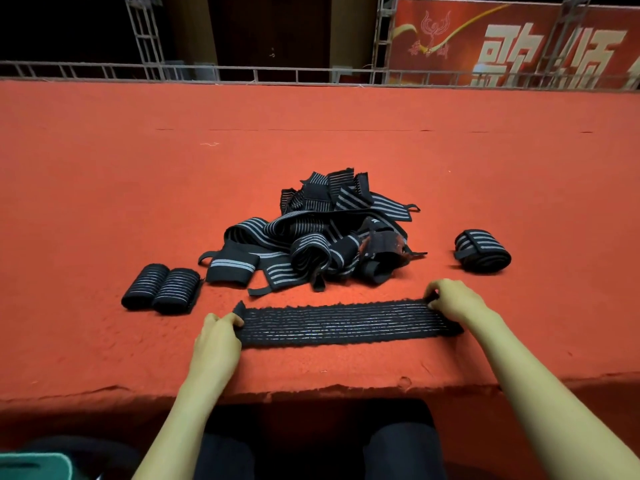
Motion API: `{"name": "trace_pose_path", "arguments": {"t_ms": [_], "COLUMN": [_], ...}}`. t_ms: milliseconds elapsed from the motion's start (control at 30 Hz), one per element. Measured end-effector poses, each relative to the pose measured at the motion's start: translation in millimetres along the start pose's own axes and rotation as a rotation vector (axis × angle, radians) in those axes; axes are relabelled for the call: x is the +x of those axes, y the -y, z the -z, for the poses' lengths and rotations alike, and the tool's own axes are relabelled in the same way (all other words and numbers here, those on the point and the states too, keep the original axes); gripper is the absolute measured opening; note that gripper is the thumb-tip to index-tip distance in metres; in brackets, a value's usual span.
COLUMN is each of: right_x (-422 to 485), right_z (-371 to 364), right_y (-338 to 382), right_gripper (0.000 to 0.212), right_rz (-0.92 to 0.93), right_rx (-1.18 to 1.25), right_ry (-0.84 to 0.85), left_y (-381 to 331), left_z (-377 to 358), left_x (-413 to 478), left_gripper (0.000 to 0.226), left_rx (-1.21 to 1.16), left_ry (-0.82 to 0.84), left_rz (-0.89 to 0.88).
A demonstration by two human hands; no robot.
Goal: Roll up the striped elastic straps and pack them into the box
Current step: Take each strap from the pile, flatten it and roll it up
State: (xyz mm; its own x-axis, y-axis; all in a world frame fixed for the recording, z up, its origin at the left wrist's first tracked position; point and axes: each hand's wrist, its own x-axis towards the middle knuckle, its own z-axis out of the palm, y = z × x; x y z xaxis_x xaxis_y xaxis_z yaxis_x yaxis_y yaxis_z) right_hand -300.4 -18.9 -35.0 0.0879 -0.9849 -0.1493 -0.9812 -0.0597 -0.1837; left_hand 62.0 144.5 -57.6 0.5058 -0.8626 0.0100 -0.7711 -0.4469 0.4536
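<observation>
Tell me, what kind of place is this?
Probably a stage in an event hall: a red carpet covers the platform, metal trusses stand behind it, and a red banner with large characters hangs at the back.

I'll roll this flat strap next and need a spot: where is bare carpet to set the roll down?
Bare carpet lies left of the two rolled straps, right of the single roll, and widely behind the loose pile up to the rail. Crowded: the narrow strip between that pile and the flat strap.
</observation>
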Motion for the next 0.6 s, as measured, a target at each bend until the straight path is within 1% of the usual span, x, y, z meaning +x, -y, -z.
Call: {"name": "trace_pose_path", "arguments": {"t_ms": [100,200,233,267,300,367,433,500,567,600], "right_x": [-6,-14,-16,-17,-19,-24,-29,-29,-25,-23], "right_z": [-2,-3,-4,-6,-8,-11,-16,-22,-25,-23], "right_y": [5,14,19,24,30,45,61,71,76,78], "right_gripper": [0.027,0.037,0.039,0.040,0.038,0.028,0.021,0.020,0.020,0.019], "right_rz": [-0.046,-0.037,0.020,0.112,0.227,0.450,0.587,0.634,0.630,0.632], "right_rx": [-0.034,-0.225,-0.273,-0.268,-0.216,-0.028,0.075,0.054,0.031,0.048], "right_ry": [-0.045,-0.180,-0.237,-0.279,-0.282,-0.186,-0.059,-0.016,-0.013,-0.013], "left_y": [1,-4,-8,-14,-21,-41,-61,-77,-89,-95], "left_z": [-4,-12,-17,-22,-28,-39,-46,-52,-51,-46], "left_x": [-1,-3,-3,-3,-3,-9,-16,-16,-7,-1], "left_gripper": [0.041,0.035,0.032,0.029,0.028,0.023,0.020,0.022,0.024,0.024], "left_rx": [0.128,0.258,0.252,0.230,0.181,0.043,-0.041,-0.002,0.079,0.082], "left_ry": [-0.058,-0.164,-0.184,-0.198,-0.204,-0.151,-0.098,-0.041,0.027,0.052], "left_rz": [-0.038,-0.115,-0.177,-0.255,-0.328,-0.426,-0.505,-0.535,-0.507,-0.496]}}
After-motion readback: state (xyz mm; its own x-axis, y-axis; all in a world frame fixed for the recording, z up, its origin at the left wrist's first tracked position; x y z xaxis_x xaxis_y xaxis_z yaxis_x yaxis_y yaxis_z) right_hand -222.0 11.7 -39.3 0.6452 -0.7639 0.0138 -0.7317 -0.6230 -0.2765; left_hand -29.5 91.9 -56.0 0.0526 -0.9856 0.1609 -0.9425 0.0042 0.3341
